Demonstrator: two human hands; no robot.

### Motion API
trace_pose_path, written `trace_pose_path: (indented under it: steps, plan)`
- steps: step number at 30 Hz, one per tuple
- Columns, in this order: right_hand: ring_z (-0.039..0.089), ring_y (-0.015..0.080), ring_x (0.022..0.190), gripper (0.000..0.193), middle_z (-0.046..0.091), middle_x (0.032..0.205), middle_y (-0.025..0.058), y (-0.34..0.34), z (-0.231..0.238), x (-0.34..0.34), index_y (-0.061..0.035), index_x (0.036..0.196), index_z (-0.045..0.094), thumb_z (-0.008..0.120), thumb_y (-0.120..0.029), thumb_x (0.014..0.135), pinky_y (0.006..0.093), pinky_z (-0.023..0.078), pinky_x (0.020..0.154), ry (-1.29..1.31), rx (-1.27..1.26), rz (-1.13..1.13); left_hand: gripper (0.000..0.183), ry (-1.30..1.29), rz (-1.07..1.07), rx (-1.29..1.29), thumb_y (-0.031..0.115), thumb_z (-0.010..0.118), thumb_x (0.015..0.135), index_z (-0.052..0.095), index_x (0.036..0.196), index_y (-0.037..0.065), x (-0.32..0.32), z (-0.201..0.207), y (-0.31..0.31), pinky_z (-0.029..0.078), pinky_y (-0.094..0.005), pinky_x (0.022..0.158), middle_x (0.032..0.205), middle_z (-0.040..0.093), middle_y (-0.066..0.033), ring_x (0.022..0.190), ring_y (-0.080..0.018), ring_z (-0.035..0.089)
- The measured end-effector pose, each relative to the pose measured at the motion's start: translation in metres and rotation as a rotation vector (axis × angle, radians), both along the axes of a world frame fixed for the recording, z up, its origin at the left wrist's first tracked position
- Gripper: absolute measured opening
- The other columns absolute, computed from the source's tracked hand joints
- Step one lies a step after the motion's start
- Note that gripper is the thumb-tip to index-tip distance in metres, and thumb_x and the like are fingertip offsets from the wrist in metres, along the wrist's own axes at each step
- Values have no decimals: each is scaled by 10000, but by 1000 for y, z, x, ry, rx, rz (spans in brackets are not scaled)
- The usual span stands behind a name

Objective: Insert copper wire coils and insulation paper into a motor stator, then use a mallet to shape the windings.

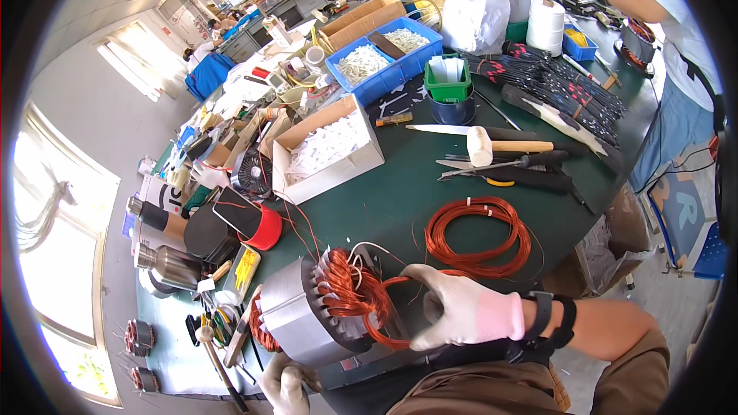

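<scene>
A motor stator, a grey metal cylinder with slots round its end, lies on its side at the table's near edge. Bundles of copper winding wire bulge out of its right end, with white slot liners between them. My right hand, in a white and pink glove, is curled at the copper wire loop, thumb above and fingers below. Against the stator's lower left edge, my left hand has its gloved fingers bent; part of it is cut off by the frame. A loose copper wire coil rests beyond my right hand.
A white-headed mallet, blades and pliers lie behind the coil. Farther back stand a carton of white slips and a blue bin. Flasks and a red round holder are at left. Another person works at the right.
</scene>
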State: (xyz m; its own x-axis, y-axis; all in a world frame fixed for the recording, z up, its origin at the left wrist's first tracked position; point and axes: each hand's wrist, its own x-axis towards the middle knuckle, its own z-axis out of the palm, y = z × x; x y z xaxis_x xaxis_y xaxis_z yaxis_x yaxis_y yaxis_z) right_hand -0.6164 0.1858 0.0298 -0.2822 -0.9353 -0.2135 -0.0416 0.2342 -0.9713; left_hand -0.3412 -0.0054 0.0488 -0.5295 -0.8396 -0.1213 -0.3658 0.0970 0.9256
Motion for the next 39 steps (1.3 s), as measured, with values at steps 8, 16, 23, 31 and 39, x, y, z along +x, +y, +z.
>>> trace_pose_path:
  steps: [8,16,23,31,39]
  plan:
    - [584,122,566,1032,624,754,61,-38,12,-10,54,1540,276,881,-199,743,276,453,476,-428,78,39,445,408,-431,654,535,705,951,480,981,152,5,-9,-21,333,-288,451,646,387,19,473,-145,408]
    - [602,125,592,1103,632,812,87,-45,5,-9,92,1544,237,899,-217,718,272,454,477,-456,87,-21,412,17,-499,887,-35,768,771,583,1132,-108,3,-21,-77,338,-318,366,525,449,-65,368,-193,420]
    - [696,232,908,1127,683,1040,177,-52,4,8,89,1540,247,904,-299,711,315,553,802,-155,70,-135,197,-105,-453,730,149,768,875,674,825,-16,-3,-7,-64,451,-276,475,594,621,-55,499,-134,585]
    - [669,354,1155,1069,659,1226,277,-57,11,17,101,1487,289,900,-321,717,351,495,1025,-39,75,-170,454,-13,-426,276,468,726,946,660,821,36,-12,-6,-44,436,-297,495,633,602,-42,514,-170,563]
    - [698,260,1012,1035,686,1168,218,-52,25,12,85,1497,342,891,-327,723,325,553,856,-237,98,-145,704,-419,-585,-565,658,647,910,700,1028,-34,14,-17,-55,509,-407,724,908,698,-236,841,-378,687]
